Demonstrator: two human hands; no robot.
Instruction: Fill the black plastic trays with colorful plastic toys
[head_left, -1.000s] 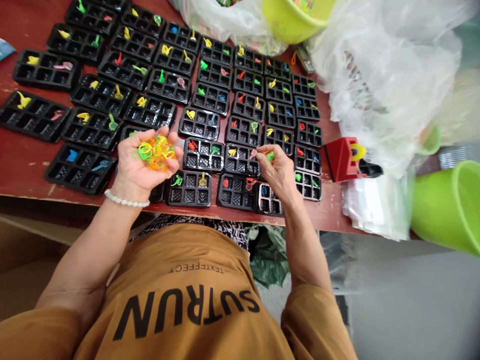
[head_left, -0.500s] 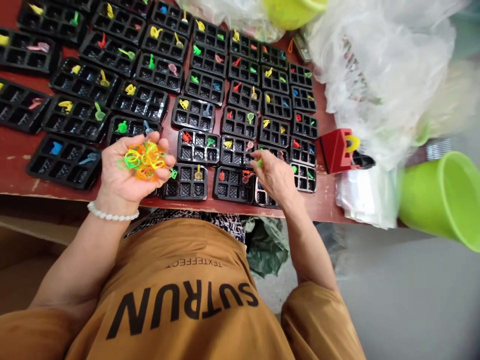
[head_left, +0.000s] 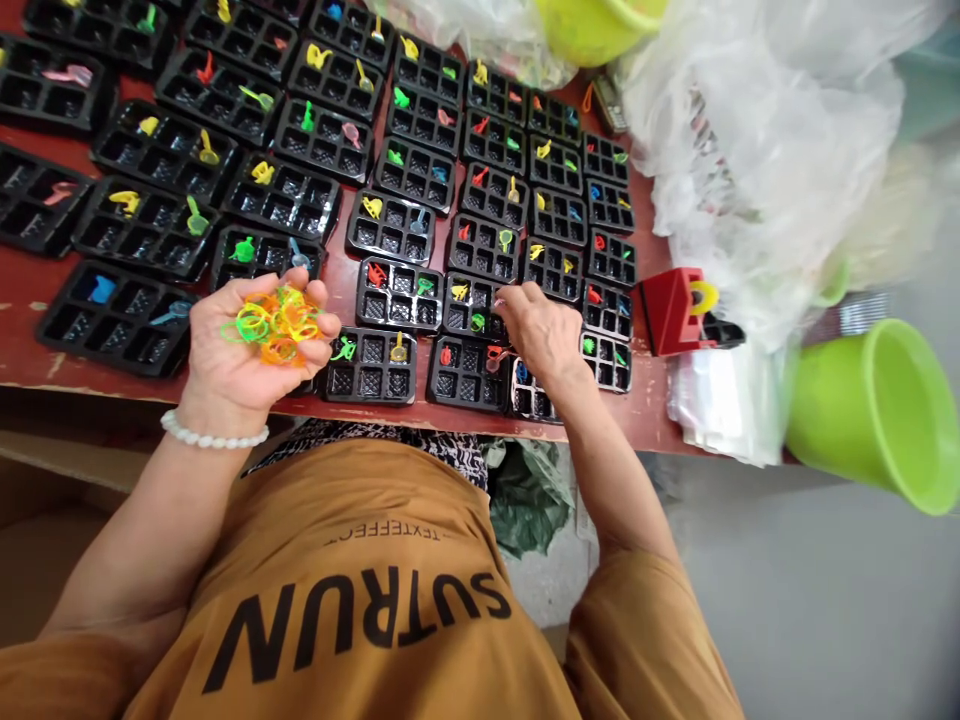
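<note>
My left hand (head_left: 251, 345) is palm up with its fingers curled, cradling a pile of small plastic rings (head_left: 281, 322) in orange, yellow and green. A white bead bracelet (head_left: 214, 436) circles that wrist. My right hand (head_left: 541, 325) bends over the right side of a black compartment tray (head_left: 450, 318). Its fingers are drawn together; what is between them, if anything, is hidden. Beside the fingertips, a green piece (head_left: 478, 321) lies in a front compartment of that tray, and a yellow piece (head_left: 459, 292) lies in a back one.
Rows of black trays with small coloured toys cover the red table (head_left: 341, 262). On the right stand a red tape dispenser (head_left: 667, 312), clear plastic bags (head_left: 727, 405) and a green bucket (head_left: 840, 410). Bulky translucent bags (head_left: 765, 130) and a yellow-green basin (head_left: 592, 30) are at the back.
The green piece that was in my right fingers now lies in the tray's front compartment. My right hand has shifted slightly up and left. My left hand still cradles the rings.
</note>
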